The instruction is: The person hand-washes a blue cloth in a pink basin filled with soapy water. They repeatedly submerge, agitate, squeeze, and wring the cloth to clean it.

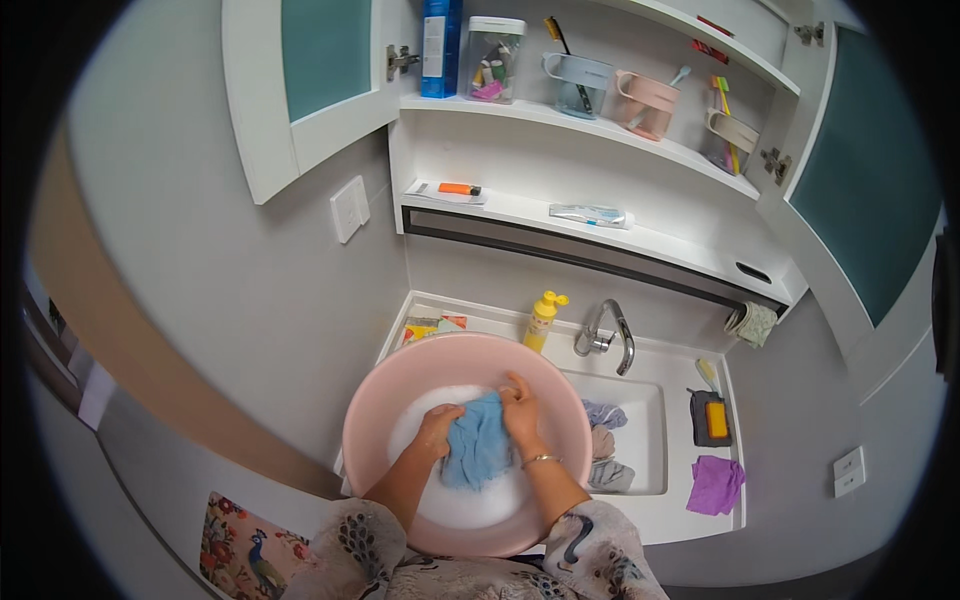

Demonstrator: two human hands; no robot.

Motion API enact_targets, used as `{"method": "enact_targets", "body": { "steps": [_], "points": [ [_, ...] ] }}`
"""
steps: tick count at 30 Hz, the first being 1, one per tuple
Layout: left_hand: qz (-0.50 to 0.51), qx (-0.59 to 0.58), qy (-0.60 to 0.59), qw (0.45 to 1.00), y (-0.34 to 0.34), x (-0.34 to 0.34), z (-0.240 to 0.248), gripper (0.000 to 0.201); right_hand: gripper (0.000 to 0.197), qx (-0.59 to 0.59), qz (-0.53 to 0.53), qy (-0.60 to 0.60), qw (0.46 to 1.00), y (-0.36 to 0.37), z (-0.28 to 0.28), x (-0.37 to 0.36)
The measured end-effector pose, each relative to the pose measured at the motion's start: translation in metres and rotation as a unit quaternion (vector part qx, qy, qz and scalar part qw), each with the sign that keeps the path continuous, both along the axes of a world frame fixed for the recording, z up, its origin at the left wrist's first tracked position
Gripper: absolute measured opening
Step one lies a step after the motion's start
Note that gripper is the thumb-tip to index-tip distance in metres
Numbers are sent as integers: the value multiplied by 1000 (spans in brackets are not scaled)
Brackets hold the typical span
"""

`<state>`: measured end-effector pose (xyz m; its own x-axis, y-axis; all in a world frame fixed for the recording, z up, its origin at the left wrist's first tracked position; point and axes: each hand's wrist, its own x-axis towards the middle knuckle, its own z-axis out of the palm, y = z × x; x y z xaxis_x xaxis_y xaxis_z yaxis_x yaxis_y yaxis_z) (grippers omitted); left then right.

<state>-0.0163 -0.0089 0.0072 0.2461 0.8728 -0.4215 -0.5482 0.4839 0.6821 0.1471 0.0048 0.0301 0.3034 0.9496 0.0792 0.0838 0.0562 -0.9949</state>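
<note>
A light blue cloth (478, 446) hangs between my two hands, its lower part reaching into white suds (470, 508). My left hand (436, 430) grips its upper left side with closed fingers. At the upper right side my right hand (520, 412) pinches the cloth, with one finger lifted toward the far rim. Both hands are inside a large pink basin (375, 400), which stands on the counter and overlaps the left part of the white sink (652, 430). The basin's bottom is hidden under the foam.
Behind the basin stand a yellow bottle (541, 322) and a chrome faucet (605, 338). Crumpled cloths (608, 472) lie in the sink. A purple cloth (715, 484) and a yellow soap bar (717, 419) are on the right counter. Overhead, an open cabinet (590, 125) holds cups and toothbrushes.
</note>
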Motion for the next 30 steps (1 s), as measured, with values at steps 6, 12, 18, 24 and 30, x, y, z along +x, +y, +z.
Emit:
{"method": "enact_targets", "body": {
  "steps": [6, 12, 18, 24, 30],
  "points": [
    [158, 172, 155, 960, 5, 17, -35, 29, 24, 147, 97, -288, 941, -48, 38, -75],
    [158, 44, 129, 978, -12, 39, 19, 34, 35, 46, -8, -255, 966, -15, 35, -51],
    [-41, 41, -312, 948, 12, -2, -61, 27, 35, 128, 85, -302, 941, -33, 32, -75],
    [81, -94, -88, 988, 15, 11, 8, 31, 48, -59, -22, -4, 998, 37, -58, -18],
    [-7, -40, 407, 913, 17, -39, -93, 67, 58, -142, 291, -440, 837, -4, -61, -17]
  ]
}}
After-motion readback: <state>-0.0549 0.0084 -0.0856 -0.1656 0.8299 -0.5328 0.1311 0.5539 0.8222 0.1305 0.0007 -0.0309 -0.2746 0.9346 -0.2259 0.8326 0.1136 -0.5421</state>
